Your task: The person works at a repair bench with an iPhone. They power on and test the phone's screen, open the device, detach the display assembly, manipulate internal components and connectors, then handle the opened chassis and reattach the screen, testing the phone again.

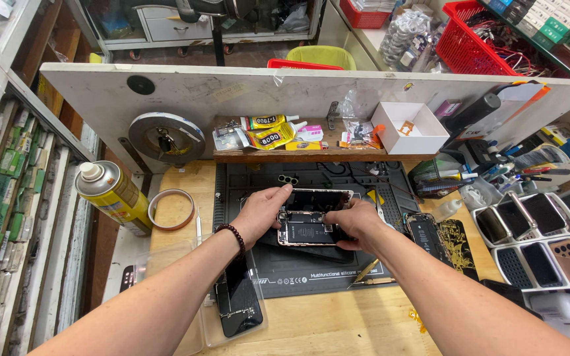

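Observation:
An opened phone (pixel 308 227), its back off and its battery and inner parts showing, lies on a dark work mat (pixel 311 273) in the middle of the bench. My left hand (pixel 264 209) grips the phone's upper left edge, with a bead bracelet on that wrist. My right hand (pixel 354 224) presses on the phone's right side, fingers curled over the frame. A loose dark screen panel (pixel 237 300) rests under my left forearm.
A yellow spray can (pixel 115 196) and a tape roll (pixel 171 209) stand at the left. Another opened phone (pixel 425 234) lies to the right. Glue tubes (pixel 268 132) and a white box (pixel 409 128) sit on a wooden shelf. Trays of phones (pixel 539 240) fill the right side. Tweezers (pixel 364 271) lie on the mat.

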`<state>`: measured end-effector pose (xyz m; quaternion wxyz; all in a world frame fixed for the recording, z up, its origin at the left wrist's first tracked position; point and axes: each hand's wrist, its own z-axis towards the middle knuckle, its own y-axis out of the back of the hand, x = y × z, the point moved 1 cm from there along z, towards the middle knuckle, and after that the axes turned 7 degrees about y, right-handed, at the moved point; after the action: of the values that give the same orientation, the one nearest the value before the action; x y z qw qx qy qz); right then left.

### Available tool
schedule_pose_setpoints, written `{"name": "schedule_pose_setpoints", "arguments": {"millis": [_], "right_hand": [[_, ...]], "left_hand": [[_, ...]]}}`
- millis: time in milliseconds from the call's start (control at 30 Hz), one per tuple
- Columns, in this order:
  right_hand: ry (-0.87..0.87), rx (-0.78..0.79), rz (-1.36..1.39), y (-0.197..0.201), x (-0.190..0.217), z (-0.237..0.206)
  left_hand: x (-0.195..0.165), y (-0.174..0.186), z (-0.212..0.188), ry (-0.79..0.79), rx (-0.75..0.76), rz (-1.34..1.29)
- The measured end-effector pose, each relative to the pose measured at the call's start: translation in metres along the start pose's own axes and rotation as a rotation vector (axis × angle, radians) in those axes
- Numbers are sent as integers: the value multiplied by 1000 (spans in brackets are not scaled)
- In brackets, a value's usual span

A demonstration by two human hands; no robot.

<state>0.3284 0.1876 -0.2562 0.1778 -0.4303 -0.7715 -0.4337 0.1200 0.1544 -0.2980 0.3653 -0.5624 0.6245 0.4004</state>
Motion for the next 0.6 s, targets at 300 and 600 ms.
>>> {"name": "schedule_pose_setpoints", "arguments": {"millis": [300,600], "right_hand": [[-18,-5,4,0,-4,6],[-68,116,81,12,-7,18]], "left_hand": [[1,-3,2,6,3,-34],[0,-1,3,50,8,17]]}}
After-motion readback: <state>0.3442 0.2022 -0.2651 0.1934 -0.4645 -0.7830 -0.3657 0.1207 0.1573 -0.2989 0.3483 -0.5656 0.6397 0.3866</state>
